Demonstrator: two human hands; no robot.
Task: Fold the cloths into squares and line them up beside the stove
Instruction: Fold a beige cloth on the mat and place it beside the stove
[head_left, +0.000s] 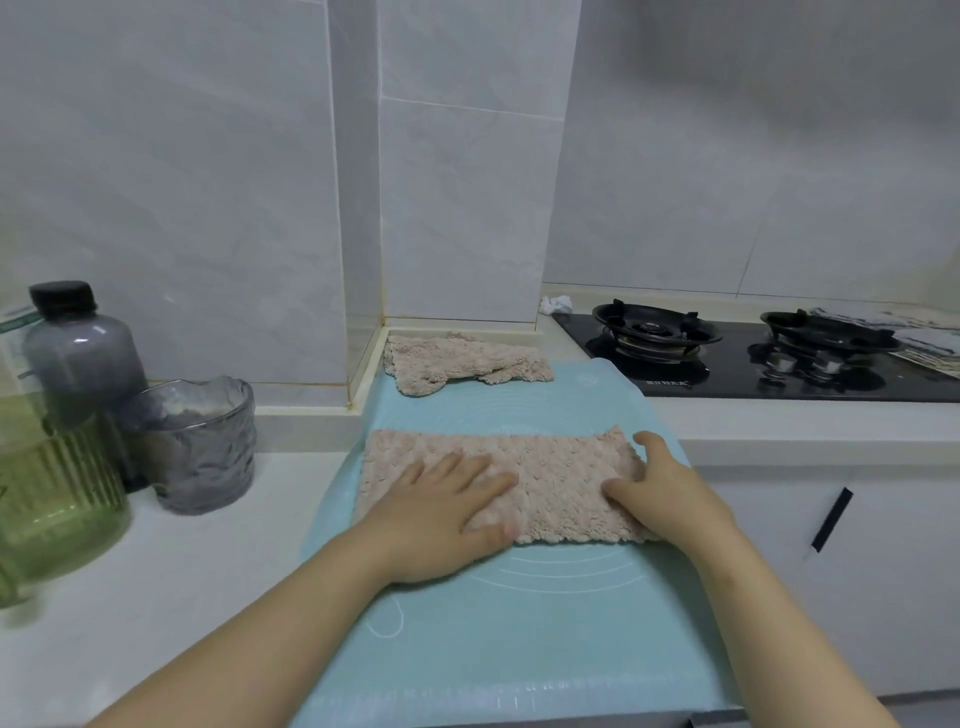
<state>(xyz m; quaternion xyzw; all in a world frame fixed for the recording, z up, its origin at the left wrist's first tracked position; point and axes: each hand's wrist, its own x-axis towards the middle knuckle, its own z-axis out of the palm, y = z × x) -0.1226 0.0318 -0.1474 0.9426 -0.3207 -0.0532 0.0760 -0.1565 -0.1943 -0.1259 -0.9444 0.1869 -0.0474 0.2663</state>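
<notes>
Print on the stove (670, 385) and on the mat (519, 623) is too blurred to read.

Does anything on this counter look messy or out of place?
Yes. The far cloth lies crumpled and unfolded at the back of the mat. What look like papers lie against the right burner of the stove, and a white wad sits at the stove's back-left corner.

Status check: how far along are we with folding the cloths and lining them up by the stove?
Nothing finished yet. In hand: the near cloth lies as a long rectangle on the mat, left hand pressing it flat, right hand holding its right end. Left: fold it square, fold the crumpled far cloth, then line both up beside the stove.
</notes>
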